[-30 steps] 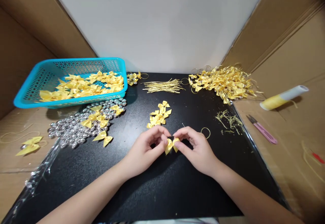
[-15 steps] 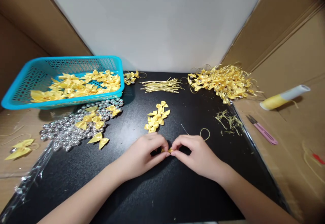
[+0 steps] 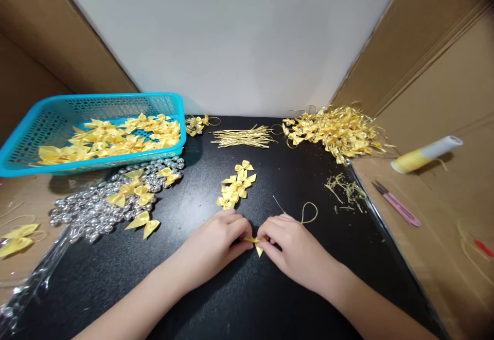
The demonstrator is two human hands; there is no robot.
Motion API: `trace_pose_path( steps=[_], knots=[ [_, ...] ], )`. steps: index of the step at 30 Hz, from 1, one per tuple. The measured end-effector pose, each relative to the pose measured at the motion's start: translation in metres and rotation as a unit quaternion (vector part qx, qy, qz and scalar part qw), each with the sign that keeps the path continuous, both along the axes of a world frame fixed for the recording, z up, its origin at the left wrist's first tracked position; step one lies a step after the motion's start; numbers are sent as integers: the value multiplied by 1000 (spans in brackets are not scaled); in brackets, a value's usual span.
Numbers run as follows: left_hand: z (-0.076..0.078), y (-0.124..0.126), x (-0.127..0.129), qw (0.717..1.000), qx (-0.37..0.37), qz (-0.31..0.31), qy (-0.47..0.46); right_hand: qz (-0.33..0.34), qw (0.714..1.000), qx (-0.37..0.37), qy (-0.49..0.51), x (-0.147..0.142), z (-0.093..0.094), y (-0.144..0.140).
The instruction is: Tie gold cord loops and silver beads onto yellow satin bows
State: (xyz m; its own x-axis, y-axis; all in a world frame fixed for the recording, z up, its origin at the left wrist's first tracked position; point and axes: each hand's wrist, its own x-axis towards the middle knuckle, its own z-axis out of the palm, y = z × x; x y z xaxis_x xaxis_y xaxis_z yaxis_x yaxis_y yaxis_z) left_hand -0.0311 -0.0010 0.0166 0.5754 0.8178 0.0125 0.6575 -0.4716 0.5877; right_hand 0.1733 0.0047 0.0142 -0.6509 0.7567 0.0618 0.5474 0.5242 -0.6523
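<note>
I am pinching a small yellow satin ribbon bow point(image 3: 255, 241) between the fingertips of both hands; my left hand point(image 3: 216, 242) and right hand point(image 3: 295, 250) are meeting over it, fingers curled and pressed onto the bow, wrists resting on the black tabletop point(image 3: 239, 299). Only the bow's middle and one tail are showing between my fingers.

Just beyond my left fingertips a small cluster of loose yellow bows point(image 3: 234, 185) is lying; exact count unclear, roughly six. Just beyond my right hand one thin gold cord loop point(image 3: 309, 212) is lying flat.

Farther out to my left: a heap of silver beads point(image 3: 96, 203) with about four bows on top, and one turquoise plastic mesh basket point(image 3: 23, 144) holding many bows. Far ahead: one bundle of cut gold cords point(image 3: 243, 136) and a large pile of finished bows with loops point(image 3: 335, 131).

Out to my right: one pink-handled thread snip point(image 3: 395, 203) and one yellow thread spool point(image 3: 424, 155), both on cardboard. Nothing is lying between my hands and the bow.
</note>
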Motion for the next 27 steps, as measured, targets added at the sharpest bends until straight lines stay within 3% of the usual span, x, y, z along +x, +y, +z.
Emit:
trace_pose_path(
  steps=[11, 17, 22, 27],
  knots=[
    [5, 1, 7, 998, -14, -6, 67, -31, 993, 25, -112, -9, 7, -4],
    [8, 3, 4, 998, -55, -11, 39, -10, 988, 1, -153, -7, 12, -5],
    [18, 1, -4, 982, -166, -40, -80, 49, 989, -137, -19, 5, 26, -1],
    [20, -2, -4, 921, -294, -64, -248, 95, 943, -288, 135, 11, 25, 3]
  ],
)
